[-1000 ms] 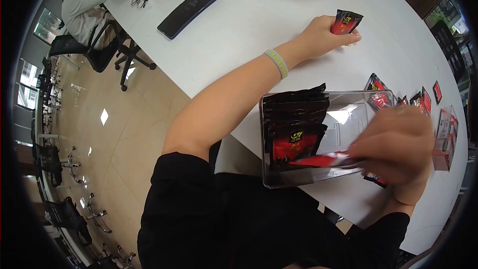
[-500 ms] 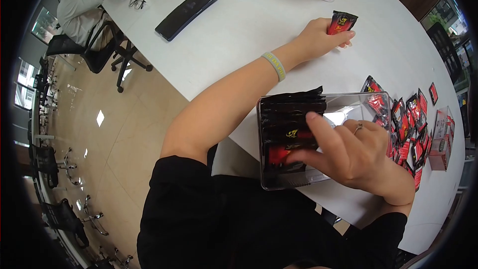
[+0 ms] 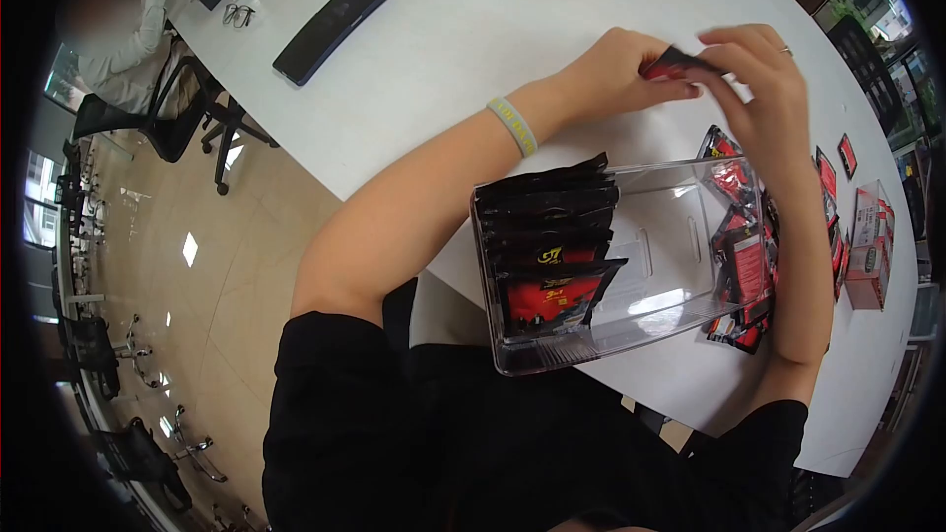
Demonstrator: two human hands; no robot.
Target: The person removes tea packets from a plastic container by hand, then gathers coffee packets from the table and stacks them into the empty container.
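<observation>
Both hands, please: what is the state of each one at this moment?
Left hand: closed, holding a black-and-red sachet.
Right hand: fingers partly bent at the same sachet; whether they grip it cannot be told.

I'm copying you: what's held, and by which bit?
A red-and-black packet: left grip holds one end; right grip is at the other, its hold unclear.

Black-red sachet (image 3: 672, 63) — tilted; clear box (image 3: 666, 227), sachets (image 3: 552, 298) inside
</observation>
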